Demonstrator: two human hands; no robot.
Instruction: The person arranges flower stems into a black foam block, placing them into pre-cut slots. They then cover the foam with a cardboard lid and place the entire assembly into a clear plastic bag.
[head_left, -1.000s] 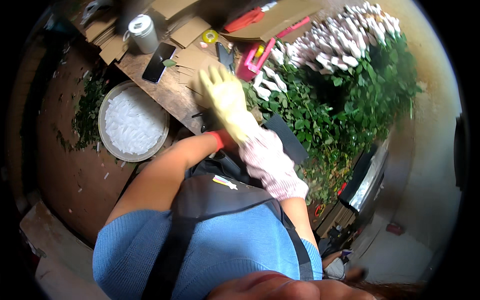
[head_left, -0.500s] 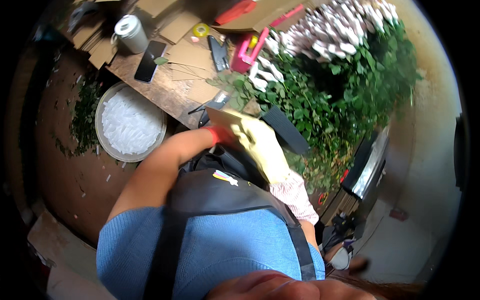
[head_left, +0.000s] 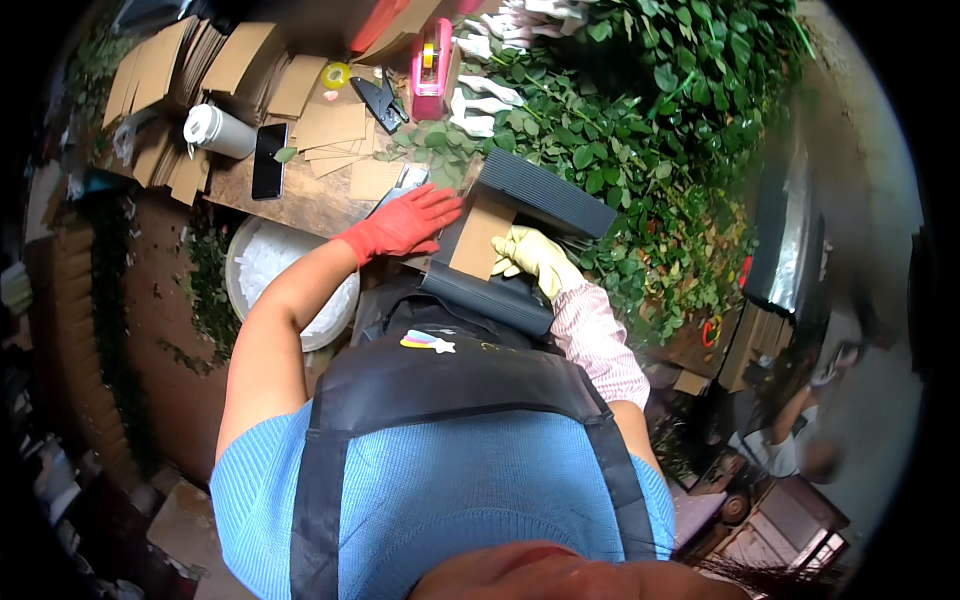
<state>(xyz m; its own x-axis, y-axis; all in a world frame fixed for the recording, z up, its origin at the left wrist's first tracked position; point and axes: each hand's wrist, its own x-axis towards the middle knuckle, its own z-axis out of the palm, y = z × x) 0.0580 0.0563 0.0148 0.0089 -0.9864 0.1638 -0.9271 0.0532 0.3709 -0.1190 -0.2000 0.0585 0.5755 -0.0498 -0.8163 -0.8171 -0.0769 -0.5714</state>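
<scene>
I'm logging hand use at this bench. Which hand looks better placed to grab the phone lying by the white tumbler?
Probably the left hand: it lies flat on the bench, nearer the phone. The right hand grips the brown card against the dark corrugated sheet.

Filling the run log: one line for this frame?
left hand: red glove, on black corrugated sheet | right hand: yellow glove, holding cardboard piece

The right hand, raised over the worktop a second ago, is now lying low at the dark corrugated sheets, holding a cardboard piece against them. The left hand, hidden before, is now pressing flat beside that piece.
</scene>
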